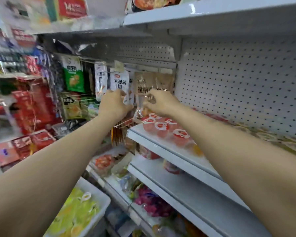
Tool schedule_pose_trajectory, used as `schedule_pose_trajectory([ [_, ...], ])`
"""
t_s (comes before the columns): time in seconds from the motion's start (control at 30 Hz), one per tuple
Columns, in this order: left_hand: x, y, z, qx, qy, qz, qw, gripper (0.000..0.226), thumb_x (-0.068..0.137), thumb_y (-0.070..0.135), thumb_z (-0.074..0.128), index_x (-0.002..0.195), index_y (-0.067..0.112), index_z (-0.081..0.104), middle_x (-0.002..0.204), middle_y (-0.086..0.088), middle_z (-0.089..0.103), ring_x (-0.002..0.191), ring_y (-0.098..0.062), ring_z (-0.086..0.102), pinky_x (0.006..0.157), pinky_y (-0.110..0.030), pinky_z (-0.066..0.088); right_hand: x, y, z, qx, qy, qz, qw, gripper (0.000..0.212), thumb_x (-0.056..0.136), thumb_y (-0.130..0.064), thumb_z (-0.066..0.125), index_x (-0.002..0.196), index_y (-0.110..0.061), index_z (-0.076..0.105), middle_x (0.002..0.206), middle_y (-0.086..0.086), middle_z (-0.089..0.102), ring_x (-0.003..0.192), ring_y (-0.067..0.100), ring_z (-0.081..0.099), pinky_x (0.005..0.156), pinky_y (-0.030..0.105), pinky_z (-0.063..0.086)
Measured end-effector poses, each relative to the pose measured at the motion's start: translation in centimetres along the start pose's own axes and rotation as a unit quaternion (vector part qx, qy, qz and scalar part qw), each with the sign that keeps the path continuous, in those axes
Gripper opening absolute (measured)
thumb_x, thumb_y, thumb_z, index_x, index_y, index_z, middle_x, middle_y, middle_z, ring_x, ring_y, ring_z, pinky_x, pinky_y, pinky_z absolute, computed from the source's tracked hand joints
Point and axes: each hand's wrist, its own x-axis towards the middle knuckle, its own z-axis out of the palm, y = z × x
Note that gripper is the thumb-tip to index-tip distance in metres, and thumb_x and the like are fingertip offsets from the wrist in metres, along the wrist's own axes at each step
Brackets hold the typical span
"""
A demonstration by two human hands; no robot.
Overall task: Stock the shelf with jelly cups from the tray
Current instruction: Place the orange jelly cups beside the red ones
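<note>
- Head view: both arms reach to the far left end of the shelf (162, 146), where red jelly cups (162, 128) stand in a cluster near the front edge.
- Right hand (161, 103), fingers curled, pinches a clear plastic bag (141, 111) hanging just above and left of the cups.
- Left hand (115, 104) grips the hanging snack packets (119, 82) beside it, fingers curled.
- Cups lie directly below the right hand, which is nearer.
- Tray (92, 204) of yellow cups sits well below, under the left forearm.
</note>
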Motion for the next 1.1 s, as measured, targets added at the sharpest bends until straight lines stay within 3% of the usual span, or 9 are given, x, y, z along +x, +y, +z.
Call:
schedule_pose_trajectory([
  [0.17,0.7,-8.4,-3.3,0.035,0.001,-0.054,0.998,0.059,0.081,0.047,0.074,0.131,0.020,0.056,0.131,-0.015,0.047,0.113,-0.036,0.053,0.091,-0.045,0.051,3.9,-7.4,4.7,0.024,-0.044,-0.037,0.998,0.049,0.099,-0.043,0.055,0.139,-0.014,0.050,0.135,0.008,0.055,0.111,0.026,0.055,0.078,0.031,0.043],
  [0.23,0.8,-11.8,-4.1,0.050,-0.004,-0.064,0.997,0.060,0.080,0.049,0.073,0.131,0.022,0.056,0.132,-0.014,0.048,0.117,-0.036,0.050,0.094,-0.046,0.050,5.4,-10.0,7.1,0.032,-0.055,-0.046,0.997,0.054,0.098,-0.048,0.054,0.141,-0.016,0.048,0.139,0.007,0.054,0.115,0.027,0.057,0.087,0.037,0.050],
  [0.33,0.4,-16.5,-4.4,0.059,-0.026,-0.085,0.994,0.058,0.082,0.050,0.070,0.130,0.022,0.056,0.136,-0.014,0.046,0.124,-0.037,0.046,0.097,-0.049,0.048,6.8,-13.2,11.0,0.034,-0.078,-0.053,0.995,0.051,0.097,-0.052,0.053,0.134,-0.018,0.050,0.125,0.007,0.058,0.099,0.027,0.062,0.085,0.044,0.055],
  [0.7,-2.7,-33.8,1.7,0.034,-0.140,-0.206,0.968,0.061,0.082,0.042,0.074,0.134,0.017,0.052,0.127,-0.014,0.050,0.113,-0.032,0.050,0.088,-0.037,0.044,10.7,-17.9,30.1,0.066,-0.237,-0.053,0.968,0.047,0.099,-0.044,0.052,0.136,-0.015,0.049,0.123,0.009,0.061,0.100,0.028,0.062,0.081,0.041,0.054],
  [0.77,-3.7,-37.4,4.1,0.032,-0.164,-0.234,0.958,0.059,0.082,0.039,0.075,0.131,0.015,0.053,0.127,-0.013,0.052,0.114,-0.031,0.050,0.087,-0.035,0.041,11.3,-17.4,35.4,0.074,-0.279,-0.043,0.956,0.047,0.098,-0.042,0.055,0.134,-0.012,0.051,0.128,0.012,0.059,0.110,0.031,0.058,0.085,0.040,0.051],
  [0.87,-5.7,-42.1,7.8,0.027,-0.198,-0.303,0.932,0.061,0.081,0.037,0.077,0.133,0.014,0.054,0.130,-0.015,0.051,0.113,-0.032,0.055,0.088,-0.034,0.042,11.6,-16.4,43.1,0.088,-0.354,-0.037,0.930,0.033,0.096,-0.039,0.059,0.113,-0.010,0.057,0.106,0.010,0.056,0.097,0.027,0.053,0.068,0.032,0.034],
  [0.93,-7.2,-44.7,10.5,0.021,-0.221,-0.357,0.907,0.063,0.081,0.038,0.077,0.134,0.018,0.053,0.133,-0.014,0.048,0.111,-0.033,0.058,0.091,-0.035,0.047,11.7,-15.7,47.8,0.082,-0.410,-0.029,0.908,0.027,0.096,-0.042,0.058,0.104,-0.016,0.059,0.100,0.009,0.056,0.097,0.026,0.053,0.066,0.032,0.035],
  [1.03,-9.6,-48.2,14.5,0.001,-0.254,-0.416,0.873,0.064,0.079,0.038,0.079,0.133,0.016,0.054,0.129,-0.018,0.051,0.114,-0.033,0.056,0.097,-0.036,0.045,11.5,-14.9,54.1,0.084,-0.474,-0.003,0.876,0.050,0.096,-0.048,0.056,0.135,-0.016,0.055,0.135,0.010,0.057,0.121,0.030,0.055,0.086,0.034,0.044],
  [1.1,-11.4,-50.2,16.7,-0.015,-0.269,-0.460,0.846,0.064,0.079,0.038,0.079,0.133,0.013,0.055,0.129,-0.019,0.054,0.115,-0.033,0.055,0.096,-0.035,0.043,11.0,-14.3,57.8,0.096,-0.519,0.024,0.849,0.052,0.096,-0.049,0.056,0.137,-0.016,0.055,0.138,0.009,0.056,0.119,0.030,0.057,0.082,0.031,0.042],
])
